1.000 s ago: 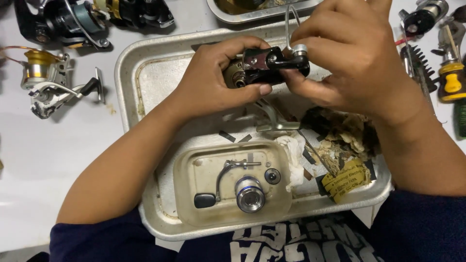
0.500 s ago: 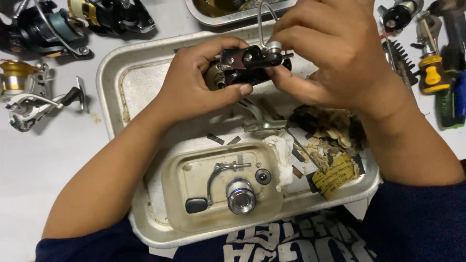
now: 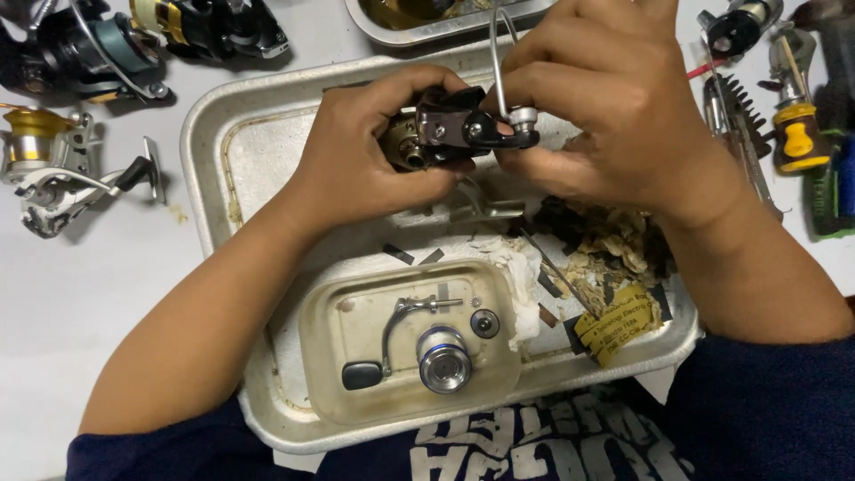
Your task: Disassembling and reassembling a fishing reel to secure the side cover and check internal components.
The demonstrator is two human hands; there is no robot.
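Head view: nearest, a small rounded cream metal lid-like dish (image 3: 356, 356) was seen lying inside a large rectangular aluminium tray (image 3: 209, 178), and in it a slim silver crank handle with a black knob (image 3: 392, 334) and a shiny silver spool (image 3: 444, 358) were laid. To its right, crumpled white paper (image 3: 517, 276) and a heap of brown and yellow scraps (image 3: 614, 267) were spread. Farther off, above the tray's middle, a dark fishing-reel body with a silver wire bail (image 3: 454, 129) was gripped between both hands: the left hand (image 3: 356, 165) was wrapped around its left end, the right hand (image 3: 614, 116) was pinched on its right end. At far left, a gold-and-silver spinning reel (image 3: 53, 174) was lying on the white table (image 3: 71, 312); at far right, a yellow-handled screwdriver (image 3: 795, 134) was seen.
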